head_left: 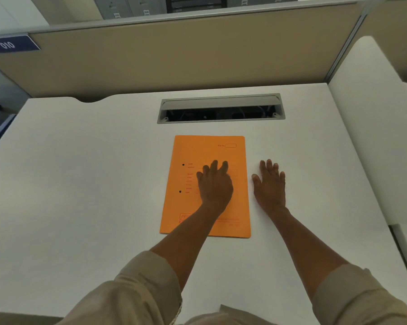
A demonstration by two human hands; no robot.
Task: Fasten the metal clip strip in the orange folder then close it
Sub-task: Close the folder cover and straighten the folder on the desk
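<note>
The orange folder (193, 148) lies closed and flat on the white desk (80, 184), front cover up, with red printed lines and two dark punch holes near its left edge. My left hand (215, 184) rests palm down on the middle of the cover, fingers spread a little. Just to the right of the folder, my right hand (270, 186) lies flat on the desk, fingers apart, holding nothing. The metal clip strip is hidden from view.
A grey cable tray opening (221, 109) is set into the desk just beyond the folder. A beige partition (174, 57) stands along the far edge, with a blue "010" sign (10, 44) at its left. Another white desk surface (373, 113) adjoins on the right.
</note>
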